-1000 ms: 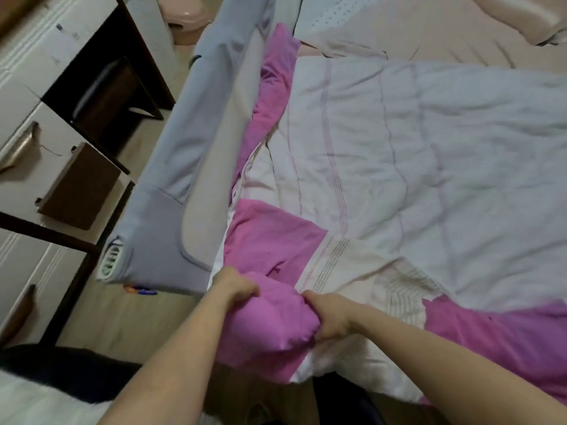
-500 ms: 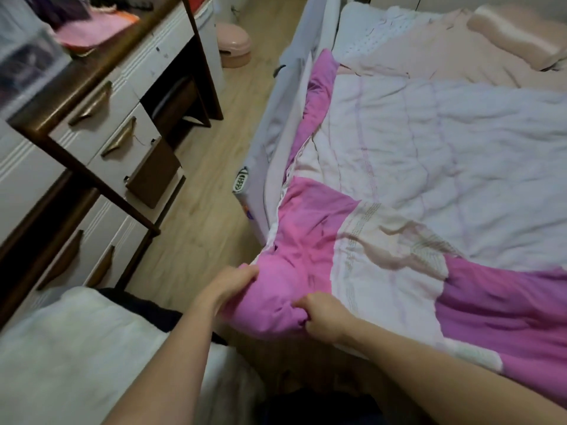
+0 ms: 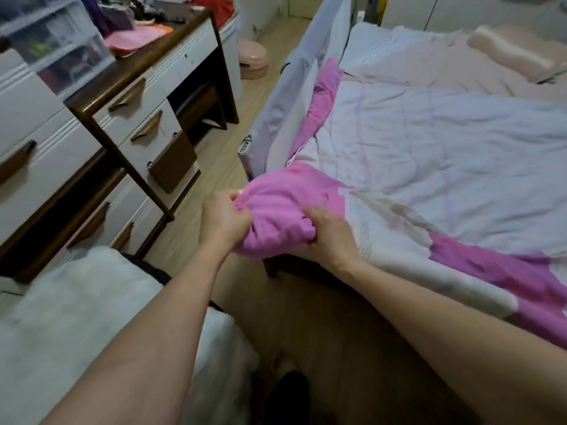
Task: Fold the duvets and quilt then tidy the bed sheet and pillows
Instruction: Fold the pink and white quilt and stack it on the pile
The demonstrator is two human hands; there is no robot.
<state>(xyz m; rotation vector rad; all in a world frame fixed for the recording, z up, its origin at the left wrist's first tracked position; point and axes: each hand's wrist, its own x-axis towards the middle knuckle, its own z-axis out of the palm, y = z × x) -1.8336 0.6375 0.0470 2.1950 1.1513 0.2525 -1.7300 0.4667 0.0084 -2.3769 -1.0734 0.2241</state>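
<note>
A wide bed point(image 3: 399, 72) fills the right half of the room, covered by a white quilted duvet with pink panels point(image 3: 445, 154) that lies spread flat across the mattress and runs off the right edge of view. Its near left corner, a bright pink patch, is bunched up off the bed's corner: the left hand point(image 3: 225, 219) is closed on the left side of the bunch and the right hand point(image 3: 329, 230) is closed on its right side, both gripping the fabric just beside each other. At the far end of the bed a pale pink sheet point(image 3: 429, 61) lies wrinkled, with a long pale pink pillow point(image 3: 509, 50) on it at the far right. A grey fabric bed rail point(image 3: 291, 96) stands along the left edge of the bed, with a strip of pink duvet edge pressed against it. Left of the rail, a light wooden plank floor point(image 3: 214, 154) runs to the far wall, where a round pink plastic stool point(image 3: 253, 62) sits. Along the left wall stands a dark-wood desk with white drawers and bronze handles point(image 3: 144, 118), its top cluttered with cloths and a clear plastic drawer box point(image 3: 58, 47). A white fluffy cushion point(image 3: 76, 302) lies at the near left.
</note>
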